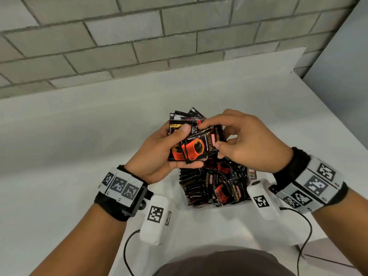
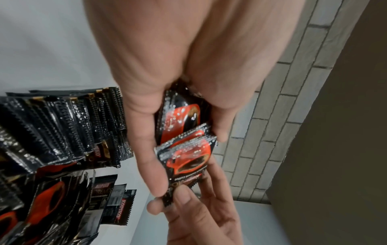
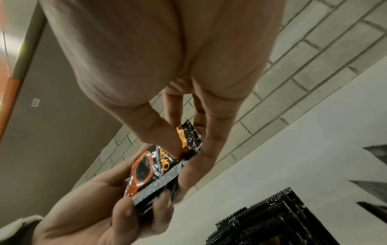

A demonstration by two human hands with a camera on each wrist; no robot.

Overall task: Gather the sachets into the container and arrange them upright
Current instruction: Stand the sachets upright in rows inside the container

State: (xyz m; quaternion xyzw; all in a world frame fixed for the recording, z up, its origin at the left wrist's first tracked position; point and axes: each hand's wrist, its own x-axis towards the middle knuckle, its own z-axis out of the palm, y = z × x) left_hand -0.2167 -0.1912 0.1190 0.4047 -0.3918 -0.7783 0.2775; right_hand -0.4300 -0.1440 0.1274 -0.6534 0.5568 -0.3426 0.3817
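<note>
Both hands hold a small stack of black-and-red coffee sachets [image 1: 177, 154] above the white container [image 1: 219, 211]. My left hand [image 1: 179, 146] grips the stack, thumb on top and fingers underneath. My right hand [image 1: 210, 136] pinches the top sachet [image 1: 199, 148] between thumb and index finger. The left wrist view shows the stack [image 2: 186, 149] in the left hand [image 2: 146, 132], with the right hand's fingers [image 2: 184, 203] on its far end. Several sachets [image 1: 215, 188] stand packed in rows in the container. More loose sachets [image 1: 189, 114] lie on the table behind the hands.
The white table [image 1: 79, 136] runs to a grey block wall [image 1: 139, 36] at the back. Its right edge [image 1: 328, 108] is close to the container. Thin black cables [image 1: 306, 226] hang from the wrist cameras near my body.
</note>
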